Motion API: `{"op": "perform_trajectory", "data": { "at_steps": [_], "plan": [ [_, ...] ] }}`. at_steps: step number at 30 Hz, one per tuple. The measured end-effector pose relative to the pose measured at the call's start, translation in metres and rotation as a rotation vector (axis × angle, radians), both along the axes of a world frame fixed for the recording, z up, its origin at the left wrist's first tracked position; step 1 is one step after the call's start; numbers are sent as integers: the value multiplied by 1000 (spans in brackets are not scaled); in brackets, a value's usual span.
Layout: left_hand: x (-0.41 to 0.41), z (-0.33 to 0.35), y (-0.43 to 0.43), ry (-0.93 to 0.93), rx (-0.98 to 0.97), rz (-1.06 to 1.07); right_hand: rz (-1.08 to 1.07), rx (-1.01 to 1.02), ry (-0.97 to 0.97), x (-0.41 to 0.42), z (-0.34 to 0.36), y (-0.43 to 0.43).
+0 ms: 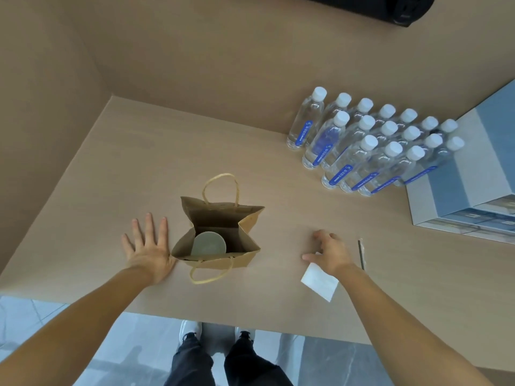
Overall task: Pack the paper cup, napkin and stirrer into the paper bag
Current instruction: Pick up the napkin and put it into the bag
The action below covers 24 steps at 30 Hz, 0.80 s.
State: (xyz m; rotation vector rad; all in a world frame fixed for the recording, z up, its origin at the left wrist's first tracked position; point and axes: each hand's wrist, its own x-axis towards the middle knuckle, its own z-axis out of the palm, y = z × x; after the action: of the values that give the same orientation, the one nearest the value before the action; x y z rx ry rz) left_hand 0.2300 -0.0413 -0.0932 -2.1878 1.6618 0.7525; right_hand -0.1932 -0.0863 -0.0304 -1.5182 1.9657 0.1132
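A brown paper bag point(245, 228) with twisted handles stands open on the wooden table. Inside it the paper cup point(209, 243) sits upright, seen from above. My left hand point(150, 250) lies flat on the table with fingers spread, its edge touching the bag's left side. A white napkin point(319, 282) lies to the bag's right. My right hand point(330, 252) rests over the napkin's far end, fingers curled down; whether they pinch it is hidden. A thin wrapped stirrer point(361, 253) lies just right of that hand.
Several water bottles point(367, 146) with white caps stand in rows at the back right. A blue and white box point(468, 185) sits at the right edge. The table's front edge point(250, 327) runs below the bag, with my feet beyond it.
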Motion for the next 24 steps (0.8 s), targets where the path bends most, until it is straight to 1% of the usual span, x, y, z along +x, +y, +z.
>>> {"op": "perform_trajectory", "data": {
  "at_steps": [3, 5, 7, 9, 11, 14, 16, 18, 21, 22, 24],
  "plan": [
    [1, 5, 0, 20, 25, -27, 7, -1, 24, -5, 8, 2],
    [1, 8, -2, 49, 46, -37, 27, 103, 66, -6, 12, 11],
    [3, 11, -4, 70, 53, -55, 6, 145, 89, -5, 7, 26],
    [5, 10, -6, 57, 52, -99, -118, 101, 76, -1, 0, 40],
    [7, 11, -7, 73, 48, -112, -182, 73, 114, 7, -2, 50],
    [8, 13, -6, 73, 39, -111, -165, 69, 205, 21, 5, 61],
    [7, 10, -5, 66, 14, -107, -151, -5, 203, 34, 22, 62],
    [7, 7, -2, 48, -56, -99, -167, -150, 125, 50, 57, 57],
    [5, 1, 6, 8, -176, -103, -281, -357, -149, 74, 138, 53],
    [5, 1, 9, -1, -204, -108, -283, -406, -237, 83, 167, 55],
    [6, -2, 13, -18, -274, -118, -210, -515, -394, 107, 220, 60]
  ]
}}
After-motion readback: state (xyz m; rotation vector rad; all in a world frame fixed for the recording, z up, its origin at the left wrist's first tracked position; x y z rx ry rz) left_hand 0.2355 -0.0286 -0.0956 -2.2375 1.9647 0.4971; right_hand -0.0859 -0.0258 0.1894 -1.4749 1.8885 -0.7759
